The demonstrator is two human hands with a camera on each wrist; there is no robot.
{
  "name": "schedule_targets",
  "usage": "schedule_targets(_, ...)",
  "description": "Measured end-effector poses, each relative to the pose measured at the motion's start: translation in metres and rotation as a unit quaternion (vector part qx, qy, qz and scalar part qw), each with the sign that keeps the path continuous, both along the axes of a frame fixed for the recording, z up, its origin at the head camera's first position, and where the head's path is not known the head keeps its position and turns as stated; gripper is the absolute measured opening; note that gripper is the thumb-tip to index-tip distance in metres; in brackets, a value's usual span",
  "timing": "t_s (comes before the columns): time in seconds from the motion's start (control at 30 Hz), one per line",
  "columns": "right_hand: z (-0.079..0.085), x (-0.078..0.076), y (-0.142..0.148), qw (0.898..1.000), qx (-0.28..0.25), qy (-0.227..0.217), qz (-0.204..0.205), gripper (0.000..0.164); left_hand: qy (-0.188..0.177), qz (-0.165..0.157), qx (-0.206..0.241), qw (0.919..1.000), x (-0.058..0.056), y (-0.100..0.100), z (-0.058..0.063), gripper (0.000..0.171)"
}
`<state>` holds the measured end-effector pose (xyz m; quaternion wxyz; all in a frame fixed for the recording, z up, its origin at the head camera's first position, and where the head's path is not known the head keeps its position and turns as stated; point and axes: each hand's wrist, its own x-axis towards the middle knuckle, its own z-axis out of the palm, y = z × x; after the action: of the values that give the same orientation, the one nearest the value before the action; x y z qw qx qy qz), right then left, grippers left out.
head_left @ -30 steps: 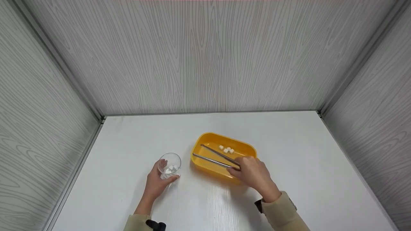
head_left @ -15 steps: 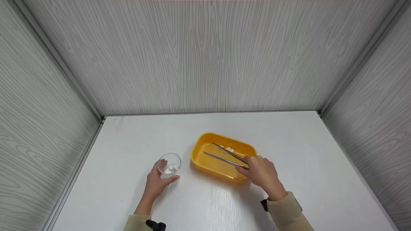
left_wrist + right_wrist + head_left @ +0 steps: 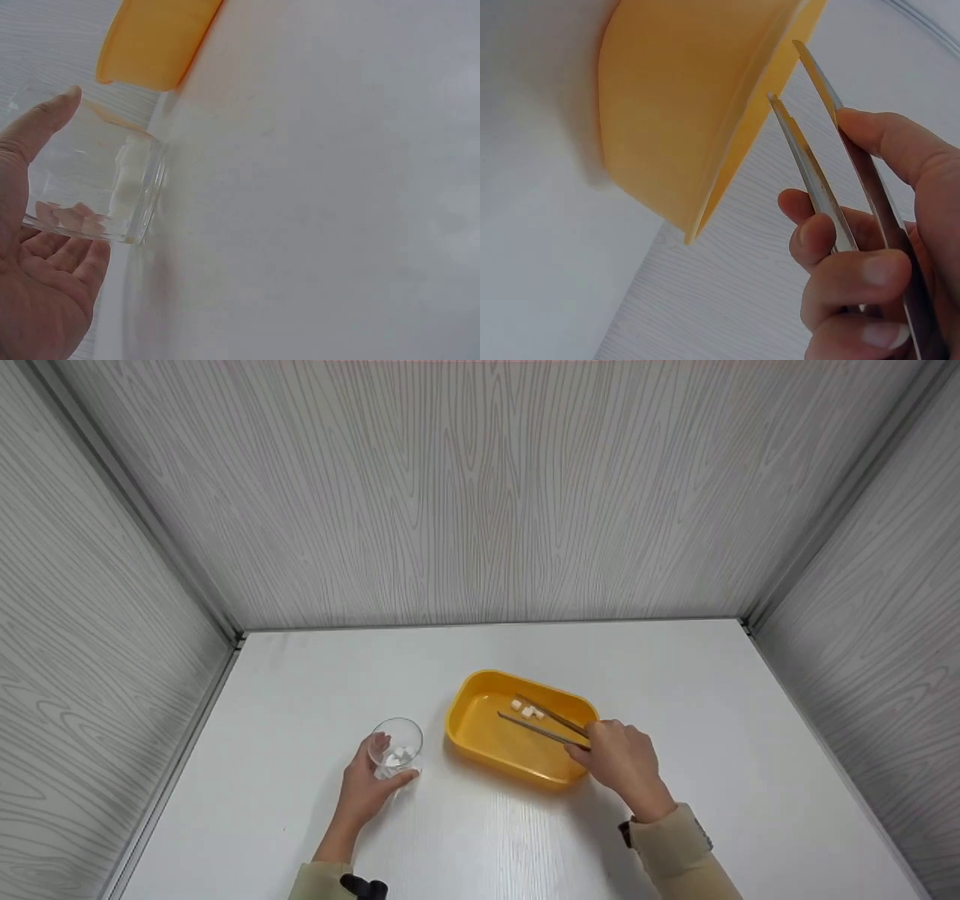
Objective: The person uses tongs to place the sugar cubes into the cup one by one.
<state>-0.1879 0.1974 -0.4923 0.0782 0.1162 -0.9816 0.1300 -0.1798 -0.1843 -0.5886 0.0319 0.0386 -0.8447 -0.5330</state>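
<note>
My left hand (image 3: pixel 365 787) grips a clear glass cup (image 3: pixel 397 739) that stands on the table, thumb on one side and fingers on the other. Several white cubes (image 3: pixel 400 755) lie in its bottom. Metal tweezers (image 3: pixel 821 184) are held in my right hand (image 3: pixel 621 757), thumb on one arm and curled fingers around the other. In the head view their spread tips reach over the yellow tray (image 3: pixel 469 727), with nothing between them in the right wrist view. Several small white cubes (image 3: pixel 527 712) lie in the tray near its far wall, partly hidden behind one tweezer arm.
The white table (image 3: pixel 337 675) runs back to a grey wood-grain wall (image 3: pixel 480 510). More such panels stand at left (image 3: pixel 90 660) and right (image 3: pixel 885 645). The tray sits right of the cup, with a narrow gap between them.
My right hand has moved to the right with the tweezers, so their spread tips have gone from the tray's left part toward the cubes. The left hand and cup have stayed still.
</note>
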Motion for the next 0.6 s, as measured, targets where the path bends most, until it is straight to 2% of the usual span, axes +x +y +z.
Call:
schedule_targets(0.43, -0.004, -0.009, 0.002, 0.999, 0.048, 0.004, -0.004, 0.035, -0.012, 0.009, 0.000, 0.9999, 0.001, 0.002, 0.002, 0.097)
schedule_targets(0.6, -0.006, -0.015, 0.000, 0.999, 0.054, 0.010, -0.003, 0.033, -0.003, 0.004, 0.000, 1.0000, 0.001, 0.002, 0.002, 0.096)
